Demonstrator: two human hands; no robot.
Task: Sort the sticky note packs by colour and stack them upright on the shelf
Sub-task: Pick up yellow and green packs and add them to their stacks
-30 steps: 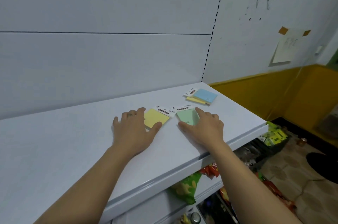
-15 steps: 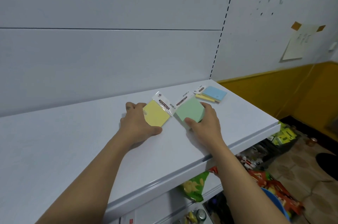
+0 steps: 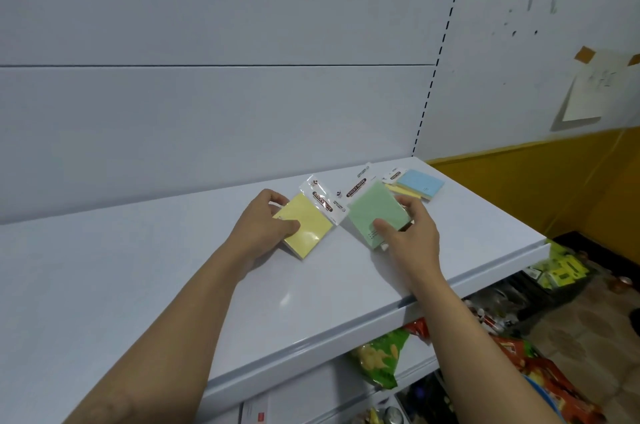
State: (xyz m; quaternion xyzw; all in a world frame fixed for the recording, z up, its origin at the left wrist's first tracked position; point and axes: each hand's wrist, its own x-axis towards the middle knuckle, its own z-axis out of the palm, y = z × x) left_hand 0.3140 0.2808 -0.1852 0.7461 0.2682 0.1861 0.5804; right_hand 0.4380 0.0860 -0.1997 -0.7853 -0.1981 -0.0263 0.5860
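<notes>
"Head camera first: what is being held?"

"The left hand (image 3: pixel 263 226) holds a yellow pack (image 3: pixel 306 231). The thumb lies on its front and the fingers curl round the far edge. The right hand (image 3: pixel 412 236) holds a green pack (image 3: pixel 375 212) the same way, thumb on front, fingers behind."

"Where are those packs?"

"Over the middle of the white shelf (image 3: pixel 173 285), side by side and just apart. Both are tipped up with their faces to us. I can't tell if their bottom edges touch the shelf."

"So which step is this?"

"I think it is the sorting step. One colour is in each hand, and nothing stands upright yet."

"What comes next?"

"I'd guess each pack has to stand on its edge, maybe leaning on the back wall (image 3: pixel 207 129). They are thin, so they could flop over. Yellow and green each need their own spot."

"How many packs are there?"

"Four that I can count. Two yellow, one green, one blue. The blue pack (image 3: pixel 420 182) lies flat near the shelf's right end, on top of the second yellow pack (image 3: pixel 401 190). More may hide under the held ones; I can't tell."

"Anything else?"

"A green snack bag (image 3: pixel 379 359) sits on the shelf below."
</notes>
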